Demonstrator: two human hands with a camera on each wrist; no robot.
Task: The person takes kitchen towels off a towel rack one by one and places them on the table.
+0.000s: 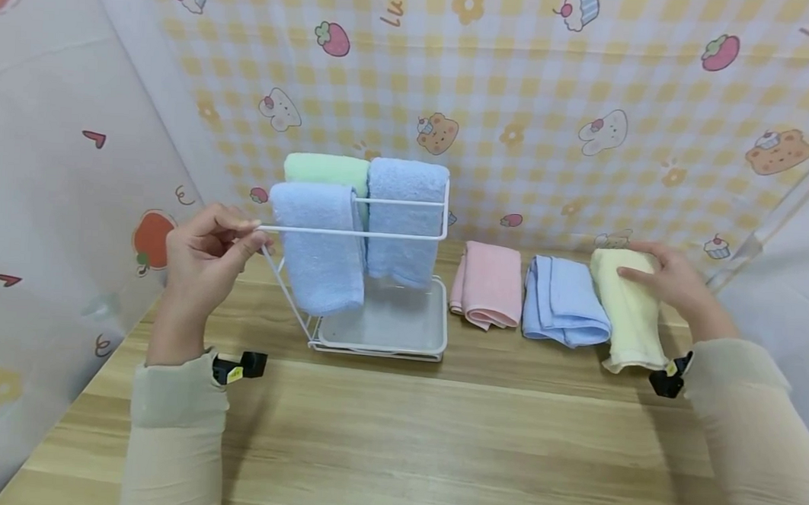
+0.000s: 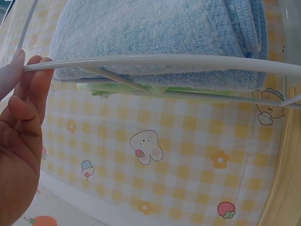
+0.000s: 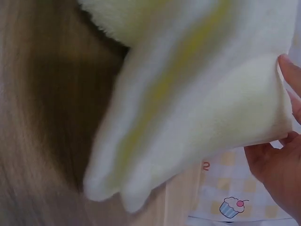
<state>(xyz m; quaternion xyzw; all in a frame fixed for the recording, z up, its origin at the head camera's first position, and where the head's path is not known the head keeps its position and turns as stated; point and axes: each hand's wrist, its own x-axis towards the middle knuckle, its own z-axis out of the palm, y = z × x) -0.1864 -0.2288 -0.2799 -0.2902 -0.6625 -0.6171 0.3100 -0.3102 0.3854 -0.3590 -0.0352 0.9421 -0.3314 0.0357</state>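
Note:
My left hand (image 1: 201, 253) pinches the front left corner of a white wire towel rack (image 1: 405, 236) between thumb and fingers. A light blue towel (image 1: 318, 256) drapes over the rack's front bar. Behind it hang a green towel (image 1: 325, 167) and a second blue towel (image 1: 406, 218). At the far right, my right hand (image 1: 674, 282) holds the far end of a folded pale yellow towel (image 1: 628, 314). Up close in the right wrist view, the thumb and fingers grip the edge of this yellow towel (image 3: 235, 108), whose lower end reaches toward the wooden surface.
A shallow grey-white tray (image 1: 408, 321) forms the rack's base. Between rack and yellow towel lie a folded pink towel (image 1: 495, 280) and a folded blue towel (image 1: 567, 299) on the wooden table (image 1: 435, 445). A yellow-checked cloth wall (image 1: 523, 83) stands close behind them.

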